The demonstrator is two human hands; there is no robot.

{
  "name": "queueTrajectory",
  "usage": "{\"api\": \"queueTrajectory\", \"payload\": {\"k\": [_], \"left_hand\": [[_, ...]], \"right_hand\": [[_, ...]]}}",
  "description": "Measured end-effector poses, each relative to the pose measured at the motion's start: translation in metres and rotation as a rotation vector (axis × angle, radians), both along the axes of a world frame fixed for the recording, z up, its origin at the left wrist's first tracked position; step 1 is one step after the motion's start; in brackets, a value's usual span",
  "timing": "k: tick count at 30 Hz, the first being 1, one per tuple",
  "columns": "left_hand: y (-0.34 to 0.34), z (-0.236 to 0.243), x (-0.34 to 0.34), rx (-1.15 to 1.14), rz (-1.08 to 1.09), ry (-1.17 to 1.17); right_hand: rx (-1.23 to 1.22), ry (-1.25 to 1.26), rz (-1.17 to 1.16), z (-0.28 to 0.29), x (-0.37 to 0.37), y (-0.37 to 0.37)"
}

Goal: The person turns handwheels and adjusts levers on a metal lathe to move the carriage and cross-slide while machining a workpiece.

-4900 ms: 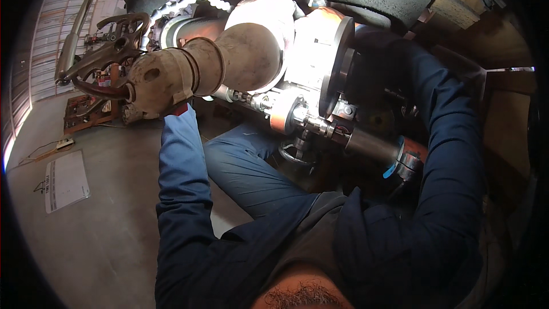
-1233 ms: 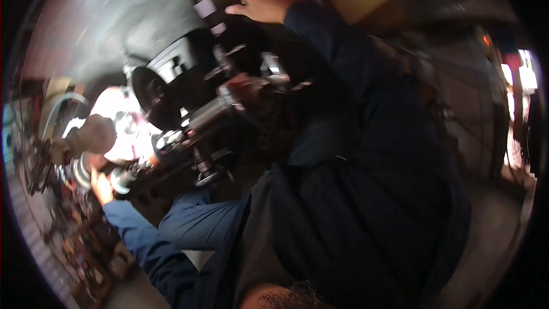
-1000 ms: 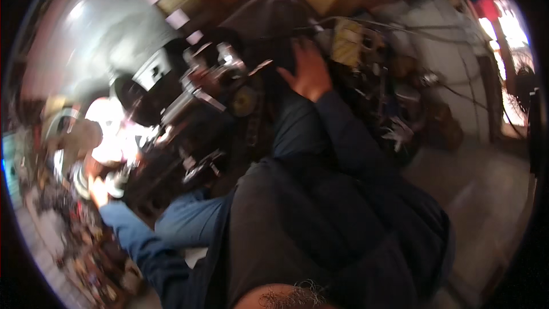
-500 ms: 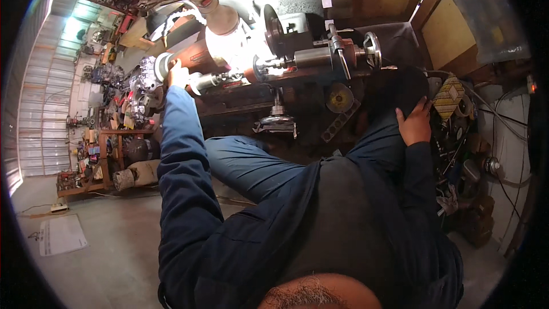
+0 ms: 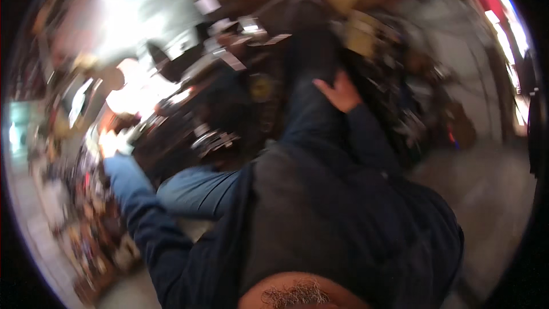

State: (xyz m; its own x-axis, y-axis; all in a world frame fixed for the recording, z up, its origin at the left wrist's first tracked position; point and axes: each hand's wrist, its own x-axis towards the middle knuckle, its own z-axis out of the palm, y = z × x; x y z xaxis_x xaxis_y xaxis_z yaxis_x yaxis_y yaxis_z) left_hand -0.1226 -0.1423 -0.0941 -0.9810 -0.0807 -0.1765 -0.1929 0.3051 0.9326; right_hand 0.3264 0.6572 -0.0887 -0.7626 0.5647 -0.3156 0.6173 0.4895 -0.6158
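**Left Hand (image 5: pixel 108 144) Reached Lit End of Machine (image 5: pixel 220 106) as Right Hand (image 5: pixel 343 94) Rested**

The person's hands lay well apart. The right, holding nothing, rested on the right thigh (image 5: pixel 311 109), its thumb spread away from the fingers. The left was at the machine's near end, just below a reddish part (image 5: pixel 121 119); glare and blur hid its fingers, so whether it gripped or merely touched could not be told. The machine stretched from the left hand toward the right, with a glaring pale housing (image 5: pixel 134 94) just up and to the right of the left hand. A handwheel (image 5: pixel 214 142) sat between the hands. Crowded workshop clutter (image 5: pixel 400 80) stood just right of the right hand.

The likeliest trouble appeared to be on the left: if anything there turned, fingers or the blue cuff (image 5: pixel 121 167) could be caught, the cause being their closeness. Glare could also mask an edge, leading to a knock. Whether any part was spinning could not be judged.
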Motion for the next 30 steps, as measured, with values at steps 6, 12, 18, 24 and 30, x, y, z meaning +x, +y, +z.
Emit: {"api": "queueTrajectory", "payload": {"k": [6,12,18,24,30], "left_hand": [[0.036,0.038,0.007,0.010,0.210,-0.086],[0.050,0.066,0.006,0.010,0.251,-0.099],[0.042,0.060,0.019,0.042,0.271,-0.125],[0.035,0.055,0.009,0.143,0.113,-0.061],[0.105,0.074,0.052,0.337,0.337,-0.220]], "right_hand": [[-0.191,-0.245,-0.148,-0.058,0.066,0.051],[0.030,-0.660,-0.107,-0.080,0.168,0.103],[0.438,-0.217,-0.638,-0.022,0.143,0.159],[0.449,-0.380,-0.633,-0.077,0.077,0.224],[0.498,-0.440,-0.432,-0.073,0.072,0.223]]}}
